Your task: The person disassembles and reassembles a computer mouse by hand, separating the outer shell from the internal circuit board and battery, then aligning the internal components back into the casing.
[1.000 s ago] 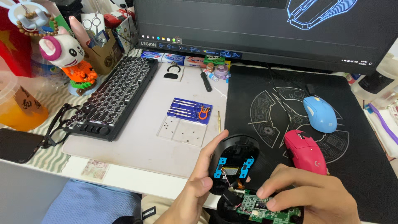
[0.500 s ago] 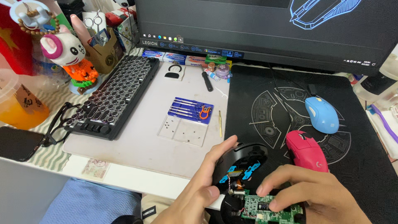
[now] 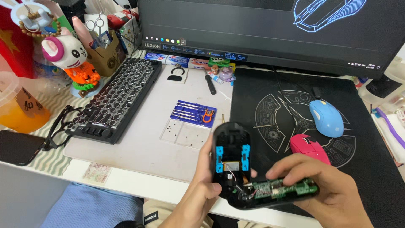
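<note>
My left hand (image 3: 198, 190) holds the black top shell (image 3: 231, 158) of an opened computer mouse, tilted up so its inside with two blue parts faces me. My right hand (image 3: 333, 190) grips the black bottom half (image 3: 274, 194), where a green circuit board shows. Thin wires still join the two halves near their meeting point. Both hands hover over the near edge of the desk, at the front left corner of the black mouse pad (image 3: 295, 109).
A pink mouse (image 3: 308, 145) and a blue mouse (image 3: 325, 117) lie on the pad. A blue screwdriver set (image 3: 194, 113) and a clear tray (image 3: 184, 134) with tiny screws sit on the white mat. A black keyboard (image 3: 116, 99), glasses (image 3: 59, 126) and a monitor (image 3: 270, 29) stand around.
My left hand has swung the top shell upward, from lying flat to standing nearly upright, opening it away from the bottom half. My right hand has shifted slightly right with the bottom half.
</note>
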